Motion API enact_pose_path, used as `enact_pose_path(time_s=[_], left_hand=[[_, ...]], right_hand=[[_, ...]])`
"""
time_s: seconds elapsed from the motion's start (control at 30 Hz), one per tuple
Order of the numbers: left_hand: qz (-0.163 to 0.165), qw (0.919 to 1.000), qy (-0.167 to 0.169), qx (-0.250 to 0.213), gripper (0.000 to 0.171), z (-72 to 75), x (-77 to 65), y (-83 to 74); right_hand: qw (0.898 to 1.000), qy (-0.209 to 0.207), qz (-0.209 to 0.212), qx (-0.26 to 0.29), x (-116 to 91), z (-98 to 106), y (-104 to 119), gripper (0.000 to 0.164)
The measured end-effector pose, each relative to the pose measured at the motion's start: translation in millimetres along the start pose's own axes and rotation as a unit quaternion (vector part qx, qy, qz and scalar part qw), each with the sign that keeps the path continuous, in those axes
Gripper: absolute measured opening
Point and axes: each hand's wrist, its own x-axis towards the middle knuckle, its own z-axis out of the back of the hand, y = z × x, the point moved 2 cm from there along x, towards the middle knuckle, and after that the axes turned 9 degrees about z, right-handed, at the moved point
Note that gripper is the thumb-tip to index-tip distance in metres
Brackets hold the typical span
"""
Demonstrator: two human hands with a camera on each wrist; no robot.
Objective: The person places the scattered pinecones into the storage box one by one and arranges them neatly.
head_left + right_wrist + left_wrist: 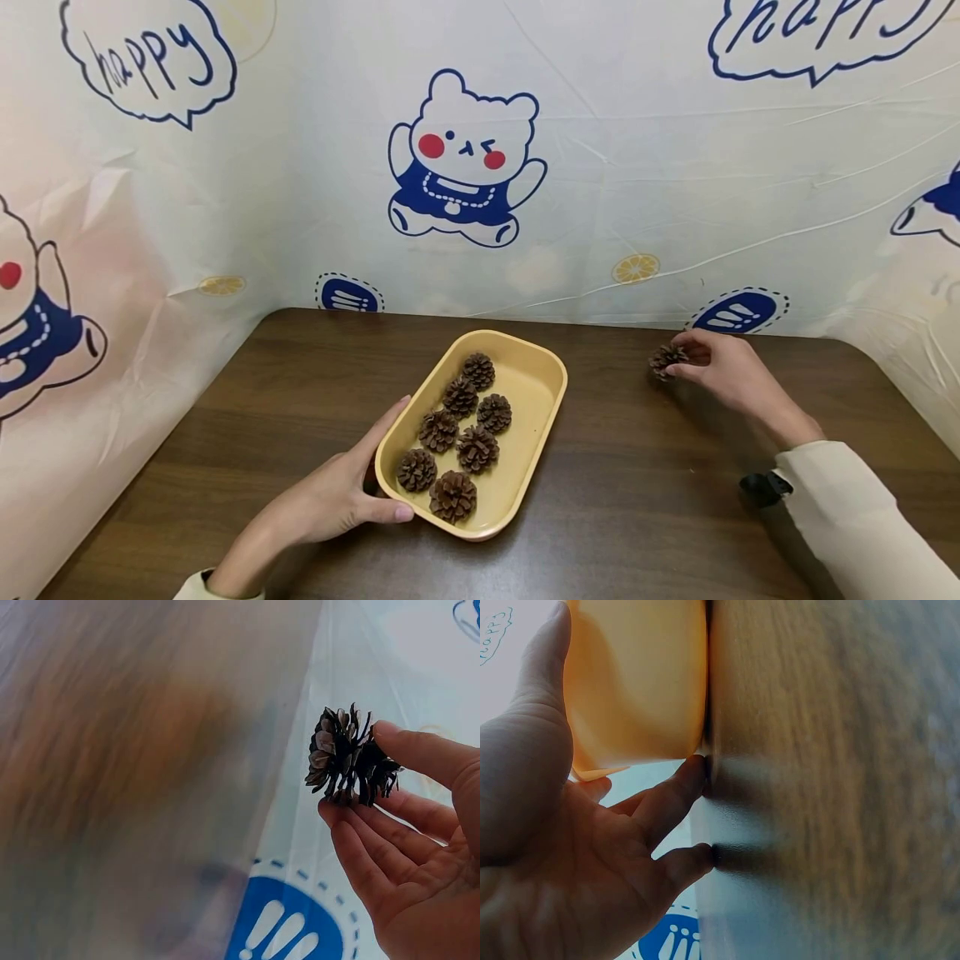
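Note:
A yellow rectangular tray [528, 467] stands slanted on the table, with several brown pine cones [477, 448] lying mostly along its left side and near end. My left hand [337, 492] holds the tray's near left corner, thumb at the near end and fingers along the left side. In the left wrist view, some fingertips [697, 853] touch the tabletop beside the tray's wall [641, 682]. Over the table's far right part, my right hand [731, 371] pinches a single pine cone [341, 757] between thumb and fingers. That cone appears raised off the wood.
The brown wooden table [622, 500] runs back to a pale printed curtain [600, 183], which also hangs at both sides. A small black object [765, 489] sits by my right sleeve [840, 487].

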Motion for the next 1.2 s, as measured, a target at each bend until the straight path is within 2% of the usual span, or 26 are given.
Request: enact_pose_path(time_s=[0.47,0.73,0.9,1.2], left_hand=[[0.001,1.0,0.001,0.002,0.125,-0.4,0.7,0.3],[0.0,1.0,0.0,0.004,0.125,-0.4,0.6,-0.4],[0.0,1.0,-0.001,0.004,0.125,0.0,0.6,-0.9],[0.006,1.0,0.003,0.002,0.126,-0.4,0.8,0.0]], right_hand=[[0.999,-0.013,0.049,0.009,10.4,-9.8,48.1,0.039],[0.994,-0.039,0.098,0.007,14.8,-16.3,79.1,0.034],[0.992,-0.044,0.115,0.016,16.7,-20.4,99.2,0.034],[0.988,-0.058,0.144,0.026,22.8,-37.5,128.7,0.035]])
